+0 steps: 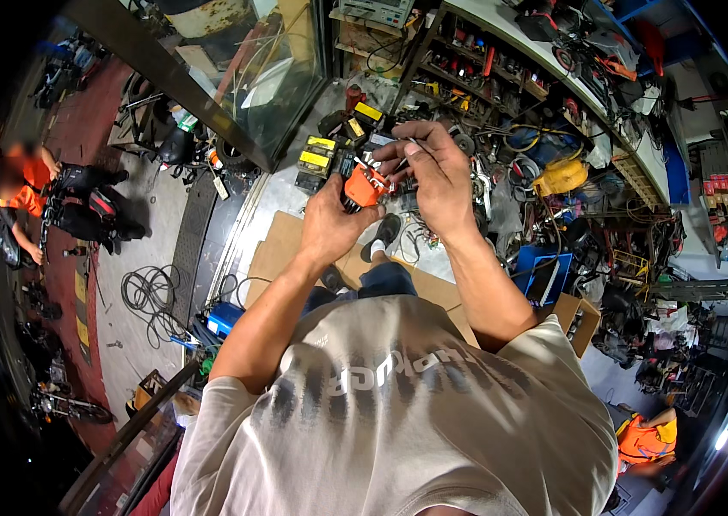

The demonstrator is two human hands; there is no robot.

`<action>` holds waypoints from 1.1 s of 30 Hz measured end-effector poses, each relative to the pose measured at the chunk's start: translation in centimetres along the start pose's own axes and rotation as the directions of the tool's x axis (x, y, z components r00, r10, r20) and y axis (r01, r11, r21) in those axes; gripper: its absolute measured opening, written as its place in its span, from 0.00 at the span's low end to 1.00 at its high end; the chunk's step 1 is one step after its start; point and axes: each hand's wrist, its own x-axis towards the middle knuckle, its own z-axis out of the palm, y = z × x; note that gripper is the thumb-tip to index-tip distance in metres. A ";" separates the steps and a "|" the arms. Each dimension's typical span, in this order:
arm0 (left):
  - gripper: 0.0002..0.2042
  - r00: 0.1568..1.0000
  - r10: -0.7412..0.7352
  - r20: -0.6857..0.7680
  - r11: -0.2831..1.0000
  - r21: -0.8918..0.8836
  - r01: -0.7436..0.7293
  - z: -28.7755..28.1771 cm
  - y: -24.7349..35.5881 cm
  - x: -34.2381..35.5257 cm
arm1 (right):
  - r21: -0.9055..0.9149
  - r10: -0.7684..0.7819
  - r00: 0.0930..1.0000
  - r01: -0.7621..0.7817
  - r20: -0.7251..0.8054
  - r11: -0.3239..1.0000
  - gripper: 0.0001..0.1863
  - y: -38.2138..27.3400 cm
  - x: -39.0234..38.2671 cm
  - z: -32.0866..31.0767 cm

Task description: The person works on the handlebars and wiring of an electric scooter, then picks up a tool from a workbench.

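Observation:
My left hand (335, 222) is closed around an orange holder (365, 187) with several thin metal pieces sticking out of it; it looks like a hex key set. Just to its right, my right hand (439, 176) is raised, thumb and fingers pinched on a thin metal rod (416, 143) that looks like a single hex key. The rod's far end is partly hidden by the fingers. Both hands are in front of my chest, close together. Below them on the floor, beyond my shoes, stand several batteries with yellow labels (318, 153).
Flattened cardboard (273, 249) lies under my feet. Shelves crowded with tools (476, 73) and a pile of parts with a yellow piece (562, 178) are to the right. A coiled cable (153, 297) lies left. A person in orange (28, 193) is at far left, another (646, 440) at lower right.

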 end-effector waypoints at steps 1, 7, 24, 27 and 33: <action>0.26 1.000 -0.002 0.000 1.000 -0.005 0.002 -0.1 0.0 0.0 | 0.054 0.033 0.999 -0.034 0.011 0.998 0.12 0.2 0.1 0.2; 0.26 1.000 -0.021 0.008 0.999 -0.044 0.021 -0.4 -0.5 0.2 | 0.331 0.101 0.995 -0.103 0.024 0.938 0.10 -0.3 1.2 1.3; 0.25 1.000 -0.008 -0.002 0.986 -0.165 0.007 -1.7 -1.6 1.0 | -0.080 -0.013 0.999 0.017 0.046 0.997 0.11 1.1 2.3 3.0; 0.24 0.998 -0.049 0.039 0.984 -0.167 0.055 -2.1 -1.1 1.0 | -0.099 -0.046 0.999 0.048 0.030 0.994 0.11 1.7 2.3 3.2; 0.23 0.998 -0.019 0.052 0.965 -0.262 0.032 -1.6 -2.7 1.4 | -0.154 -0.069 0.997 0.074 0.038 0.985 0.10 1.1 1.8 4.2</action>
